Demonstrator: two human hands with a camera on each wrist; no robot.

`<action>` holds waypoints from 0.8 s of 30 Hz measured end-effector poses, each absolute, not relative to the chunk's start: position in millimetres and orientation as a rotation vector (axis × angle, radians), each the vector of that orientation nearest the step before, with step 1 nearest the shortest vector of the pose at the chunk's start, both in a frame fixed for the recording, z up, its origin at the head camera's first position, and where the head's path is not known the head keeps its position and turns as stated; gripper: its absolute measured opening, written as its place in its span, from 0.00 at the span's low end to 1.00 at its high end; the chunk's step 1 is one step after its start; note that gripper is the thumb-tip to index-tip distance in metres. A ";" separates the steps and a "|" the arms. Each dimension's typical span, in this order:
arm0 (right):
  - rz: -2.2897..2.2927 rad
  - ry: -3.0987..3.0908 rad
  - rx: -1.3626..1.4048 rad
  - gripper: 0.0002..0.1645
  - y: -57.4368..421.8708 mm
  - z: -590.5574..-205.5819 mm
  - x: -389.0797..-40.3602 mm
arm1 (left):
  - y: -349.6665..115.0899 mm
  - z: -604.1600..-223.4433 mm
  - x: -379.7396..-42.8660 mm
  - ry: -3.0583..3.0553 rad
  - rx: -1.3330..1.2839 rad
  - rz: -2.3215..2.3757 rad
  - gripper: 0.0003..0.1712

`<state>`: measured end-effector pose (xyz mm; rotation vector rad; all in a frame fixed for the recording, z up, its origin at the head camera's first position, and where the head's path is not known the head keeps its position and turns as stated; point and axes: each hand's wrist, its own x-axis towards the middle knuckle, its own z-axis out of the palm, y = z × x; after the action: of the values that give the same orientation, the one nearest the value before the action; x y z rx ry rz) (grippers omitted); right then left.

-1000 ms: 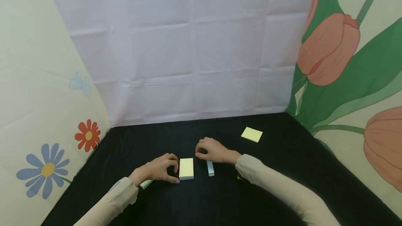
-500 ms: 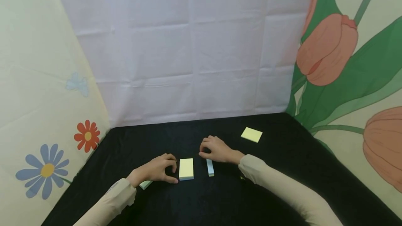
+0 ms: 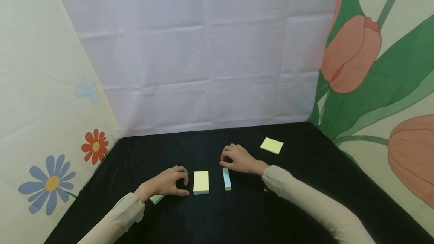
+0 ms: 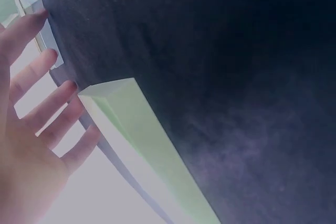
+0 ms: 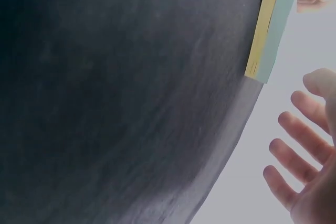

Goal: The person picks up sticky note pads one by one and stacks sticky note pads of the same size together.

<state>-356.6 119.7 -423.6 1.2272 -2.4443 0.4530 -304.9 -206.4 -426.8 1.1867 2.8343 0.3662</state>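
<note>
On the black cloth, a stack of sticky notes (image 3: 201, 181), yellow on top and blue below, lies between the two hands. My left hand (image 3: 165, 182) is just left of that stack, thumb and fingers apart, gripping nothing. Behind its wrist shows part of a pale green sticky-note pad (image 3: 157, 199), larger in the left wrist view as a green block (image 4: 149, 145). A narrow blue sticky-note pad (image 3: 226, 180) with a yellow layer beneath lies right of the stack. My right hand (image 3: 240, 159) hovers at its far end, fingers loosely bent; the right wrist view shows them spread and holding nothing (image 5: 302, 150).
A yellow sticky-note pad (image 3: 272, 145) lies farther back on the right. A small yellow bit (image 3: 266, 190) peeks out beside the right sleeve, mostly hidden. White cloth (image 3: 203, 67) hangs behind the black-covered table (image 3: 217, 217), with flower-printed cloths at both sides.
My right hand has drawn back to the right, uncovering more of the narrow blue pad. My left hand has shifted slightly left, away from the yellow-topped stack. The pads stay where they were.
</note>
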 end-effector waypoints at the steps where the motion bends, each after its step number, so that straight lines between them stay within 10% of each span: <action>1: 0.449 -2.440 1.223 0.04 121.0 -423.3 -356.9 | -206.8 -426.8 -304.7 2.840 1.192 0.365 0.15; 24: 0.378 -2.486 1.142 0.05 142.8 -423.3 -364.1 | -217.6 -424.6 -301.5 2.914 1.174 0.317 0.11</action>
<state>-364.1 142.8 -423.3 1.1417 -2.4857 0.3776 -301.5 -217.6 -424.6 1.1743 2.9143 0.3174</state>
